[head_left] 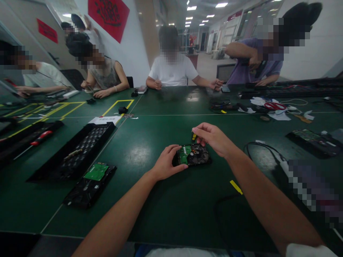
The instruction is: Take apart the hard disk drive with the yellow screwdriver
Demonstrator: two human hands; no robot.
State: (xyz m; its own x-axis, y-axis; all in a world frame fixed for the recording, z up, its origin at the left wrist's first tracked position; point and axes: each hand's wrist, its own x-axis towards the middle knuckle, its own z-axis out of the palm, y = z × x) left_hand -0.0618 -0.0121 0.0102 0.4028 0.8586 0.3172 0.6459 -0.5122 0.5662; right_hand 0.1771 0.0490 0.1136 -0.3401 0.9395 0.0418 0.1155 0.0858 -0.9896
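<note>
A hard drive (201, 156) with a green circuit board lies on the green table in front of me. My left hand (166, 162) grips its left end, the thumb along the near edge and the fingers on the far side. Over the far edge of the drive, my right hand (211, 137) pinches a small screwdriver (193, 137) with a black and yellow handle. The tool stands about upright, and its tip is too small to make out. To the left rests a second hard drive (89, 185), its green board facing up.
A long black tray (77, 151) lies at the left, with a red-handled screwdriver (42, 138) beyond it. Another drive (314, 142) sits at the right near a cable (264, 143). A yellow strip (236, 187) lies beside my right forearm. Several people sit across the table.
</note>
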